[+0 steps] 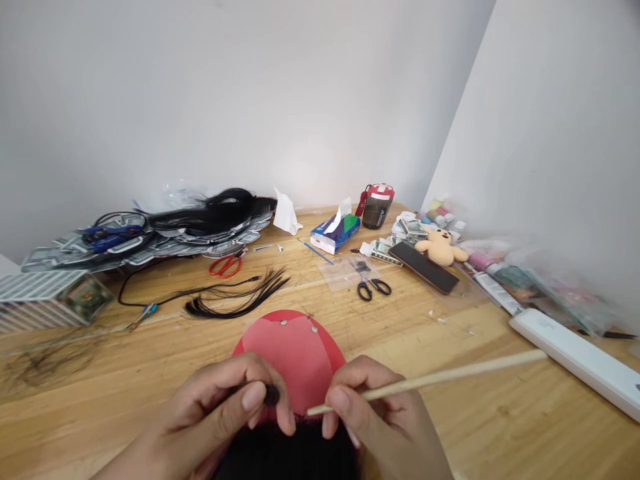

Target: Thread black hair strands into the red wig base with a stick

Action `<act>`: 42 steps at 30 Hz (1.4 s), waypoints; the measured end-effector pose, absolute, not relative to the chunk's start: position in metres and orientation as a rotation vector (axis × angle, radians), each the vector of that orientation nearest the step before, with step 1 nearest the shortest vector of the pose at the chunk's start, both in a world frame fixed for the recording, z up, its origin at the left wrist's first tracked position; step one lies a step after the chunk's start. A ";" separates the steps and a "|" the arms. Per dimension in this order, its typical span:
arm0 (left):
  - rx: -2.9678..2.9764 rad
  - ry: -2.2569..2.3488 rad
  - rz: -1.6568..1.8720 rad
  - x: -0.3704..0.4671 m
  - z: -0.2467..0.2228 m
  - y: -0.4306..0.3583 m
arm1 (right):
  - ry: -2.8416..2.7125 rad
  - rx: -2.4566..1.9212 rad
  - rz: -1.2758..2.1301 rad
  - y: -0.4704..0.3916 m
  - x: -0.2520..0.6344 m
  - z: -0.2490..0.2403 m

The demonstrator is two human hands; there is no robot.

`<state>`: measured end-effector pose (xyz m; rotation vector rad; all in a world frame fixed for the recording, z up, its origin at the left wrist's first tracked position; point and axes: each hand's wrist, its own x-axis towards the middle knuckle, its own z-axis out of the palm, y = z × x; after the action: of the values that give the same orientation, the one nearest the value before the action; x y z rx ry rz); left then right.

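Low in the middle, a red rounded form (293, 347) with two silvery studs stands before me, and straight black hair (295, 453) covers its near part. My left hand (225, 400) is closed over its left side, pinching a small round black piece (271, 395) between thumb and fingers; its exact kind is unclear. My right hand (370, 407) grips a thin pale wooden stick (440, 377) at its lower end. The stick's tip points left, just above the line where the black hair meets the red surface. The right fingertips are close to the hair.
A loose black hair bundle (240, 297), orange-handled scissors (226, 266) and black scissors (373, 288) lie on the wooden table (415, 413). Behind are a tissue pack (335, 233), a cup (379, 208), a phone (424, 268) and a plush toy (441, 247). A white device (575, 360) lies right.
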<state>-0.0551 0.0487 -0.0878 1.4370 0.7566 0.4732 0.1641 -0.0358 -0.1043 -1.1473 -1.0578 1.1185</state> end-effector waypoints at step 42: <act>1.358 0.834 0.509 -0.043 -0.074 0.043 | -1.032 -1.126 1.163 -0.030 0.164 -0.094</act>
<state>-0.0430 0.0429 -0.0740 1.3580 0.8339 0.5089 0.1636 -0.0298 -0.0940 -1.1260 -1.0316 1.1627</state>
